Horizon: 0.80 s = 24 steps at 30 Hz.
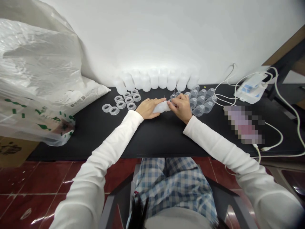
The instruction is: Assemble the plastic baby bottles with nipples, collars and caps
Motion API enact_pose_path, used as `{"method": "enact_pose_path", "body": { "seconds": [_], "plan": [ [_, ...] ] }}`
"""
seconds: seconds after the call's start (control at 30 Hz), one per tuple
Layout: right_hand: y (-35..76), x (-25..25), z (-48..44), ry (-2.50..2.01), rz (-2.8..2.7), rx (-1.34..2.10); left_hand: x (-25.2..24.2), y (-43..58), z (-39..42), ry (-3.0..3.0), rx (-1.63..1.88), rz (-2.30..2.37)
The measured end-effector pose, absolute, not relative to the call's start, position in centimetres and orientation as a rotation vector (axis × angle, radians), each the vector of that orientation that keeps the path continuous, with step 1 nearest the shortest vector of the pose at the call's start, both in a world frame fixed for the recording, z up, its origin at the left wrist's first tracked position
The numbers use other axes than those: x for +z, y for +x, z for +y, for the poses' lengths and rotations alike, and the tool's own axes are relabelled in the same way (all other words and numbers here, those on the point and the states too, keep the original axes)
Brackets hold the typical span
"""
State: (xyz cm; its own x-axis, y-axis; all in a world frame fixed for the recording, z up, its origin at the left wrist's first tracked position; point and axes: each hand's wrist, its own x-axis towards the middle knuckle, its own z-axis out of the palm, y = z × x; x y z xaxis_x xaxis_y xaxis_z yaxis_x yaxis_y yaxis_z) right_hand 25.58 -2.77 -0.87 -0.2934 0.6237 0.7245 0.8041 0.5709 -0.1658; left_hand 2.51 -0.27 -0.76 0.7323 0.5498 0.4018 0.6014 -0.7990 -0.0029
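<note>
My left hand point(149, 108) is wrapped round a translucent white bottle point(160, 107), which lies tilted on its side just over the black table. At the bottle's right end, the fingers and thumb of my right hand point(181, 107) are closed on its neck; whether they also pinch a small part is hidden. Several clear ring collars point(121, 104) lie to the left of my left hand. Close behind my right hand are small clear teat-like pieces point(173, 95). Clear dome caps point(199, 110) stand in rows to its right.
Several white bottles point(145, 83) stand in a row along the wall. Large plastic bags point(43, 73) crowd the left side above a cardboard box point(16, 151). On the right lie a blurred-out phone-shaped object point(244, 124), a white power strip point(252, 88) and loose white cables point(281, 133).
</note>
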Motion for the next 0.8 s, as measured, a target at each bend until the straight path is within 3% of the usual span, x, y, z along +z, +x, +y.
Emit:
{"method": "enact_pose_path", "body": {
  "seconds": [0.57, 0.8],
  "plan": [
    [26.2, -0.2, -2.8, -0.984, -2.239, -0.092, -0.4, 1.8, -0.1, -2.752, -0.696, -1.238],
    [26.5, -0.1, -2.5, -1.122, -2.201, -0.219, -0.5, 2.8, -0.3, -2.866, -0.587, -1.013]
  ]
}}
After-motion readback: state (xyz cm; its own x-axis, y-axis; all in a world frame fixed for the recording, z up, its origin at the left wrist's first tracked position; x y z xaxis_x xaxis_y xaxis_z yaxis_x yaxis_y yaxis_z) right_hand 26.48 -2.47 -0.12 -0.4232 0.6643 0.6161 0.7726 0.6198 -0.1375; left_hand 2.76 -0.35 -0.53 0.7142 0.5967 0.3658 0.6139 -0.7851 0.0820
